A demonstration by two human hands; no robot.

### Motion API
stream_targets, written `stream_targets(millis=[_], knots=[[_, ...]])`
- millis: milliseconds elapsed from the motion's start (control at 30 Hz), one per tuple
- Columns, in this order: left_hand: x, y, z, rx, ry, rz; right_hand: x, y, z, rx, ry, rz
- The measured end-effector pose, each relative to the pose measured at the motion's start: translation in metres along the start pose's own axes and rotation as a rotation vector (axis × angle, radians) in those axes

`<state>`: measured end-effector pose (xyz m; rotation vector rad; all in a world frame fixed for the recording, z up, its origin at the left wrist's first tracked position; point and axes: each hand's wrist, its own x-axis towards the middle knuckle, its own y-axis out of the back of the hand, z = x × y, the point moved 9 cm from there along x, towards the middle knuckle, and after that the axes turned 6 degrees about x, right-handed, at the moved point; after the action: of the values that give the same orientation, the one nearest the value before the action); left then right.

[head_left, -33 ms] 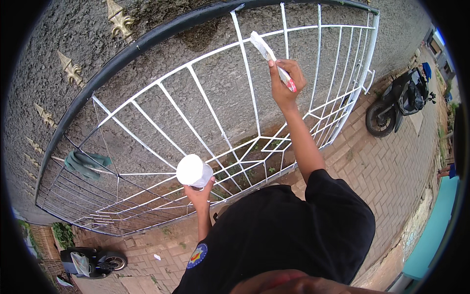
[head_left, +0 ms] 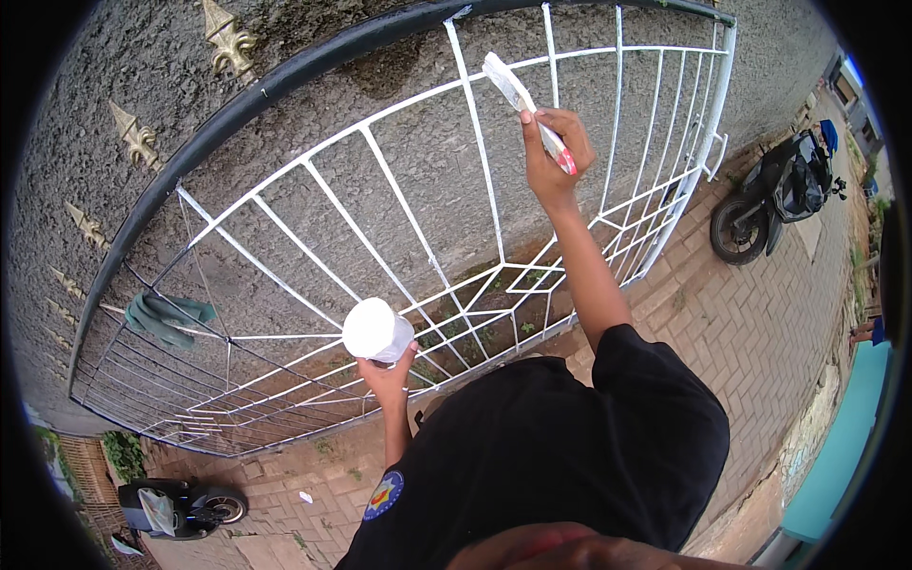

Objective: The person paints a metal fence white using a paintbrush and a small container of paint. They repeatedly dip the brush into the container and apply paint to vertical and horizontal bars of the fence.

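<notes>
My right hand [head_left: 559,161] is raised at the upper middle, closed round a paintbrush [head_left: 513,87] with white-coated bristles and a red-ended handle. The brush head is close to a white upright and the curved rail of a metal gate [head_left: 410,103]; whether it touches them I cannot tell. Lower and to the left, my left hand [head_left: 385,375] grips a white plastic tub [head_left: 372,329] from below, in front of the lower bars. The tub's top shows plain white. Most of the gate's inner bars are white, while its outer arch and lower-left bars are black.
A rough grey wall [head_left: 285,180] rises behind the gate, near gold spear-shaped finials [head_left: 228,40]. A green cloth [head_left: 163,316] hangs on the left bars. Motorbikes stand on brick paving [head_left: 703,351]: one at the right [head_left: 784,195], another at the lower left [head_left: 176,508].
The brush head has shifted very slightly up and to the left. My left hand and the tub stay in place.
</notes>
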<state>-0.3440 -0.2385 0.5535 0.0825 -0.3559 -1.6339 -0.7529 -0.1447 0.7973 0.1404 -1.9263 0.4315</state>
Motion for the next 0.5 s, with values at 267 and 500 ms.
stream_targets(millis=[267,500], knots=[[-0.008,-0.021,0.010,-0.086,-0.004,0.054,0.008,0.016,0.047,-0.026,-0.391,-0.174],[-0.022,-0.044,-0.001,-0.116,0.051,-0.002,0.030,0.030,0.053,-0.161,-0.139,-0.160]])
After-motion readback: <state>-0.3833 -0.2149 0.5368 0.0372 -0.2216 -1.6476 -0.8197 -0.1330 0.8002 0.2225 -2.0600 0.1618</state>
